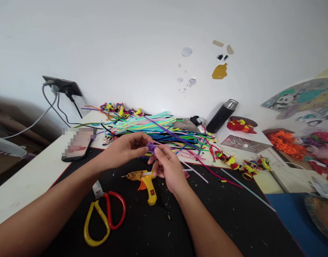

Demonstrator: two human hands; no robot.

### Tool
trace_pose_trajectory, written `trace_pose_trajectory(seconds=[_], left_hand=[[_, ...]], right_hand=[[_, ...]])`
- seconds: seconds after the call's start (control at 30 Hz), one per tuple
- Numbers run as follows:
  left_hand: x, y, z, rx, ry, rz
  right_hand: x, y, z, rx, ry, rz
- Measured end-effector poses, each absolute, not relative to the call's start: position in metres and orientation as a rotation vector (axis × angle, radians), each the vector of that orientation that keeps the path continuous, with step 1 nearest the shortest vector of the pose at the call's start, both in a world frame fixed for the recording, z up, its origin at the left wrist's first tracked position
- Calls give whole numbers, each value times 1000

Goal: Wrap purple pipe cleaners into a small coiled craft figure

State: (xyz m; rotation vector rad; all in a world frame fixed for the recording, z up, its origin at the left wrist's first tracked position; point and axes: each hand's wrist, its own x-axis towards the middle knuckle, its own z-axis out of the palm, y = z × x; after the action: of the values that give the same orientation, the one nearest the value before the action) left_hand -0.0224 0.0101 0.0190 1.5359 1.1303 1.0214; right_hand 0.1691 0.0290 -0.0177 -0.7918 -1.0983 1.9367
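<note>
Between my two hands is a small tightly wound purple pipe cleaner [152, 147]. My left hand [126, 150] pinches its left end with thumb and fingers. My right hand [170, 167] grips the other end, thumb on top and fingers curled beneath. Just below them a yellow glue gun [150, 189] lies on the black mat, its nozzle pointing left and a small orange light showing on its body. Scissors [97, 190] with one red and one yellow handle rest under my left forearm, their blades partly hidden by it.
Many coloured pipe cleaners [145, 125] are piled behind my hands. A phone [79, 144] lies at left. Small pipe-cleaner figures [230, 160] stand at right, near a black flask [222, 116]. A clear glue stick [248, 189] crosses the mat [214, 210]. Cables hang from a wall socket [62, 85].
</note>
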Motion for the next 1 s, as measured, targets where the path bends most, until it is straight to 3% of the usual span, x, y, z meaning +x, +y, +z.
trace_pose_trajectory(seconds=[0.33,0.77,1.0], left_hand=[[-16,10,23,1397,1120,1127],[0,-2,21,1781,1570,1234],[3,-3,19,1578,1574,1222]], right_hand=[[170,30,-15,-808,-1130,1854],[170,29,-17,-841,-1144,1753],[170,28,-17,-849,-1194,1710]])
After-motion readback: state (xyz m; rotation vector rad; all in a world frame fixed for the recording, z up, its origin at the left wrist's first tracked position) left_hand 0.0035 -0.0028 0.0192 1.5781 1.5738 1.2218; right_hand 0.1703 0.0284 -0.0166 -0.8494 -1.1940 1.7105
